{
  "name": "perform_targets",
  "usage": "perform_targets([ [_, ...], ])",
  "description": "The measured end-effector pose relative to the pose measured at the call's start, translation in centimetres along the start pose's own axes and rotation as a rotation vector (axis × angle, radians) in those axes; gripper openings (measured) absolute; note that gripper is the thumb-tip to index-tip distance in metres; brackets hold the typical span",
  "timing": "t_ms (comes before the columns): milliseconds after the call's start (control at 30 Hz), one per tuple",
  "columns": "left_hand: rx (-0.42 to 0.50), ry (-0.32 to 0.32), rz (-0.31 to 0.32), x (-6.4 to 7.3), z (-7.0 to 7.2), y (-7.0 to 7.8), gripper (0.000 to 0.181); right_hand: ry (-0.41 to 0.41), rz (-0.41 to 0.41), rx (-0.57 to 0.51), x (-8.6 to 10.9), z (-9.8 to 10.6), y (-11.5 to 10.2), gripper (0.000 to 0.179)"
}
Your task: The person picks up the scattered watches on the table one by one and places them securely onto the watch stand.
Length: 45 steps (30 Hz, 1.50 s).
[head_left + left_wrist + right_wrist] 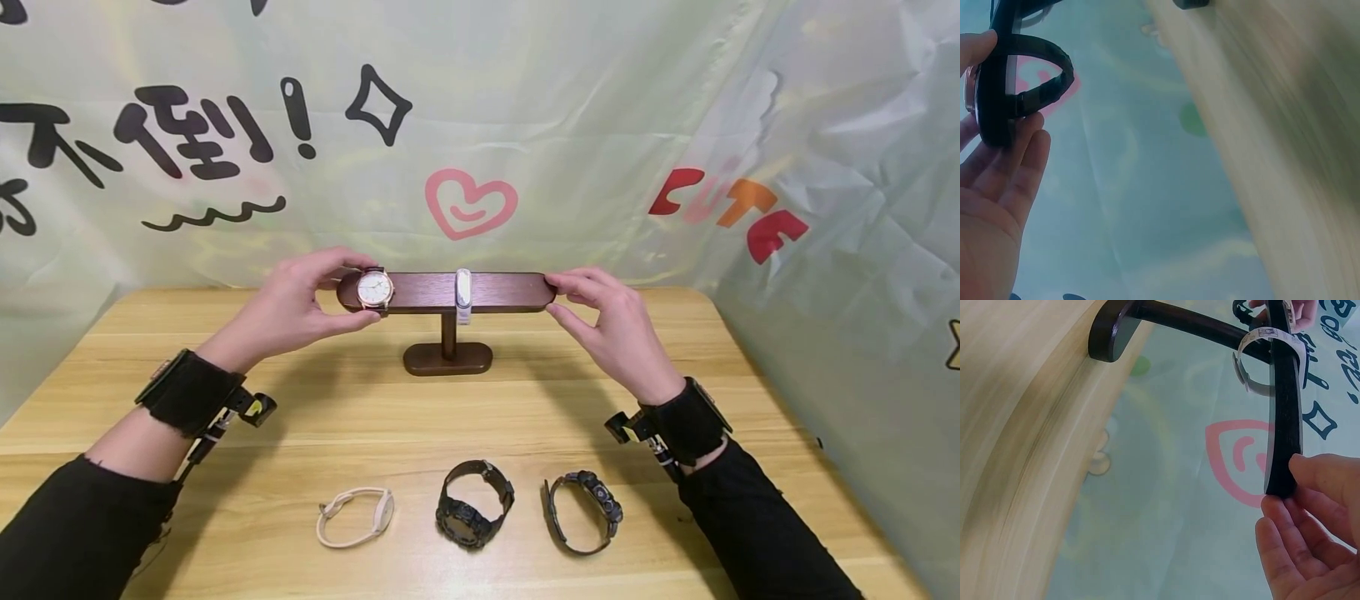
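A dark wooden watch stand (498, 290) with a T shape stands at the back of the table. A wristwatch (375, 288) with a white dial and dark strap is looped round its bar near the left end. My left hand (303, 300) holds this watch, fingers at the top and thumb at the lower edge of the bar. In the left wrist view the dark strap (1041, 47) hangs in a loop behind the bar. My right hand (611, 321) pinches the bar's right end between thumb and fingers. A white band watch (463, 292) circles the bar's middle.
Nearer the front of the wooden table (352, 417) lie a white-strapped watch (384, 510), a black watch (461, 521) and another dark chunky watch (600, 496). A printed cloth backdrop (570, 100) hangs close behind the stand and along the right side.
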<state>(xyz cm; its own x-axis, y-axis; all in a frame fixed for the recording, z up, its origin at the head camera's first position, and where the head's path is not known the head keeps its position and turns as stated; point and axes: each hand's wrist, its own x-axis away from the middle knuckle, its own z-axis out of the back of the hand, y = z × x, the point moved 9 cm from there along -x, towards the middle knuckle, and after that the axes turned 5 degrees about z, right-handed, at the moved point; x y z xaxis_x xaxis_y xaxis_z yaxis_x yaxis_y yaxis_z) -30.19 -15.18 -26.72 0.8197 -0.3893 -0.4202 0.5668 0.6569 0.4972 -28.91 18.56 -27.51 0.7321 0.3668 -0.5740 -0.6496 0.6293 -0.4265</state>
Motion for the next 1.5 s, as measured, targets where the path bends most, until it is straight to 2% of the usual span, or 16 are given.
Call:
perform_targets([
  [467, -0.015, -0.020, -0.025, -0.9, -0.9, 1.1, 0.052, -0.004, -0.005, -0.008, 0.0, 0.0, 0.0, 0.037],
  [800, -0.096, -0.026, -0.065, -1.5, -1.7, 2.4, 0.054, 0.000, -0.006, -0.011, 0.0, 0.0, -0.1, 0.036],
  [1267, -0.084, -0.046, -0.105, -2.5, -2.8, 4.0, 0.051, 0.000, -0.002, -0.004, 0.0, -0.1, 0.0, 0.037],
  [1500, -0.120, -0.045, -0.128, -2.8, -3.2, 4.7, 0.052, -0.007, -0.004, -0.013, -0.1, 0.0, -0.1, 0.036],
])
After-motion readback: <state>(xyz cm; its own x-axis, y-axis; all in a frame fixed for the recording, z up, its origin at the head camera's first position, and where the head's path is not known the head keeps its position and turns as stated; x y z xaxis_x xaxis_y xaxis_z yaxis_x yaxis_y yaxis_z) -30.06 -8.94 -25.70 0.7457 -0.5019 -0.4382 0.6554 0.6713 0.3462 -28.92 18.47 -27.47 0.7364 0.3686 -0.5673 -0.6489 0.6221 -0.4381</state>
